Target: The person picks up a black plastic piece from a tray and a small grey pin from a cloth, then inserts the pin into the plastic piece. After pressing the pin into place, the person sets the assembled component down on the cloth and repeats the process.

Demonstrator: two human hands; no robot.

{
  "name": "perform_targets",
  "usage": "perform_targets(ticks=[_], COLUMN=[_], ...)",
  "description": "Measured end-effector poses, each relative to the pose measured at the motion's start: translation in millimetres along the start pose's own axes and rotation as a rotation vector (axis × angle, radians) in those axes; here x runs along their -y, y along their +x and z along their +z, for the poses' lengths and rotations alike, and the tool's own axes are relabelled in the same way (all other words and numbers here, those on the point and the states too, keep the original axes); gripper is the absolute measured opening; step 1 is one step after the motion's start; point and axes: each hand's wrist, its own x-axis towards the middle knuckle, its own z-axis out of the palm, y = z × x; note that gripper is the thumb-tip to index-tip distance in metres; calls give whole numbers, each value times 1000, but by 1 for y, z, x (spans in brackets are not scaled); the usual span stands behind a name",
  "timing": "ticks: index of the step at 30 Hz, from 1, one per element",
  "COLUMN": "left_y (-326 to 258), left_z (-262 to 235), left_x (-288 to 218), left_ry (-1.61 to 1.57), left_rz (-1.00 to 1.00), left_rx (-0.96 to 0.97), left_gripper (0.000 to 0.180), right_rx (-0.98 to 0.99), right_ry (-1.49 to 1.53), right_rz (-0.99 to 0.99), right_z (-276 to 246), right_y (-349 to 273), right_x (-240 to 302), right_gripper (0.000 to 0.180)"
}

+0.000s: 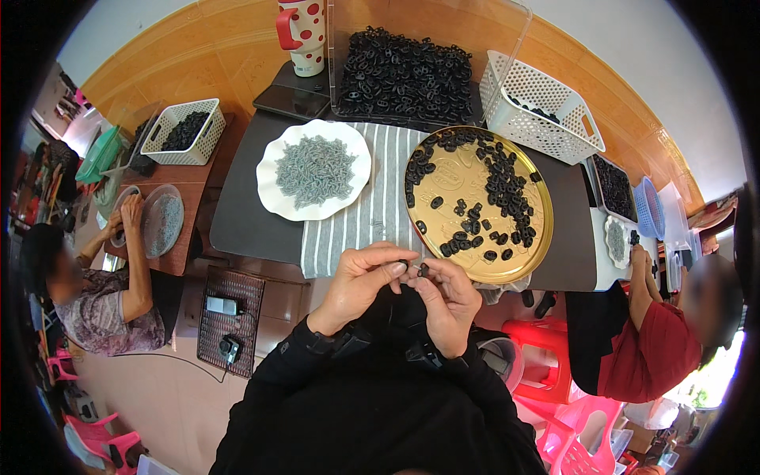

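Note:
My left hand (360,281) and my right hand (450,309) meet in front of my chest, just off the table's near edge. A small black plastic piece (404,264) is pinched between the left thumb and forefinger. The right fingertips hold another small black piece (423,271), with something thin and pale between the two. Beyond them lies a round gold tray (443,178) strewn with small black oval pieces (507,190), several showing holes. Left of it, a white scalloped plate (273,194) bears a heap of tiny grey-green slender pieces (315,170), too small to name.
A striped cloth (356,233) lies under plate and tray. Behind stand a clear bin of black pieces (404,75), a white basket (546,127), a phone (291,101) and a spotted tumbler (305,36). People work at left (103,293) and right (657,340). Red stools (542,360) stand at right.

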Motion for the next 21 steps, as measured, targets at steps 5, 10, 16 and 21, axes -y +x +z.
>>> perform_targets(ticks=[5, 10, 16, 21], left_y=[-3, -2, -3, -4], left_z=[-4, -10, -7, -6], left_x=[-4, 1, 0, -2], left_ry=[-149, -178, -184, -203], left_rz=[-136, -155, -156, -157], left_rx=[-36, -102, -114, -102], left_gripper=[25, 13, 11, 11], right_rx=[-6, 75, 82, 85], right_ry=[-458, -733, -732, -768], right_rz=[-202, -346, -348, -355], right_z=[-8, -8, -8, -8], right_y=[2, 2, 3, 2], right_x=[3, 5, 4, 2], right_gripper=[27, 28, 29, 30])
